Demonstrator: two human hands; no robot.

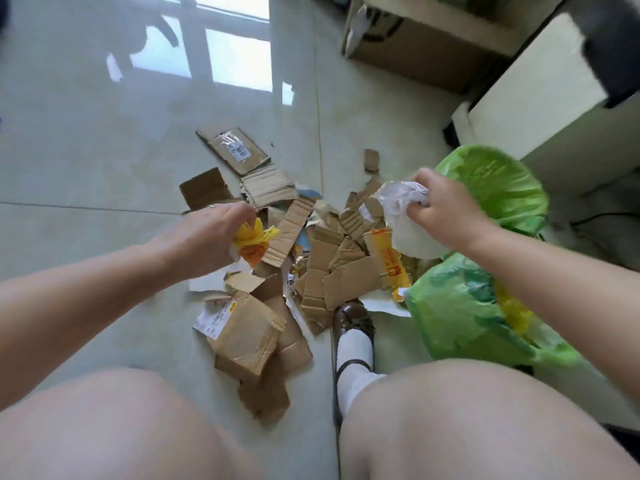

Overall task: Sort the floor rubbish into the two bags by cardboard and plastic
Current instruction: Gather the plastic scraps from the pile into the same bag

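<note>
Two bare knees fill the near edge, with a brown shoe (354,318) and white sock on the floor (86,150) between them. Just beyond the knees lies a heap of torn cardboard (322,268), flat brown pieces pointing every way; the nearest, a folded box piece (247,336) with a white label, lies near left. At the far left end of the heap a long flat piece with a taped label (233,150) runs from near right to far left.

On the left, the left hand (204,237) is closed around a crumpled yellow wrapper (254,239), held over the left part of the heap. On the right, the right hand (446,209) is clenched on a wad of white plastic (405,216), raised above the right side of the heap.

Right of the heap sit two green bags: the near bag (457,306) holds something yellow, and the far bag (498,183) stands open just behind the right hand; its contents cannot be made out. Farther off stands a large cardboard box (426,39).
</note>
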